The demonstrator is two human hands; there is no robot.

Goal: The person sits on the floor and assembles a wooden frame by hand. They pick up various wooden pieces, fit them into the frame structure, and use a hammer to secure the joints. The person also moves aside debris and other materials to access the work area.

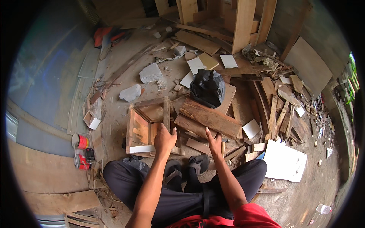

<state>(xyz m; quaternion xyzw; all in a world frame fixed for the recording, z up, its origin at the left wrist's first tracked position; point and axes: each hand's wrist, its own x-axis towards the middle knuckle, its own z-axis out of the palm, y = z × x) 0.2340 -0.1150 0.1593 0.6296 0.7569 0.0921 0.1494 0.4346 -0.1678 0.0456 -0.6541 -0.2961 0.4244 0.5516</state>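
Note:
My left hand (164,139) is over the right side of a shallow wooden box frame (130,127), thumb and forefinger apart; its other fingers are partly hidden. My right hand (215,144) hovers by the lower edge of a rough brown wooden plank (211,118), thumb raised and fingers apart. Neither hand shows anything gripped. Beneath that plank lies a second board (188,126), mostly covered. Just beyond them, a black plastic bag (207,88) sits on a pale board (229,99).
Scrap wood (275,108) is heaped on the right. A white panel (285,161) lies by my right knee. Grey rubble chunks (150,73) lie farther off. Red paint cans (80,141) stand at the left, and upright boards (243,26) lean at the back.

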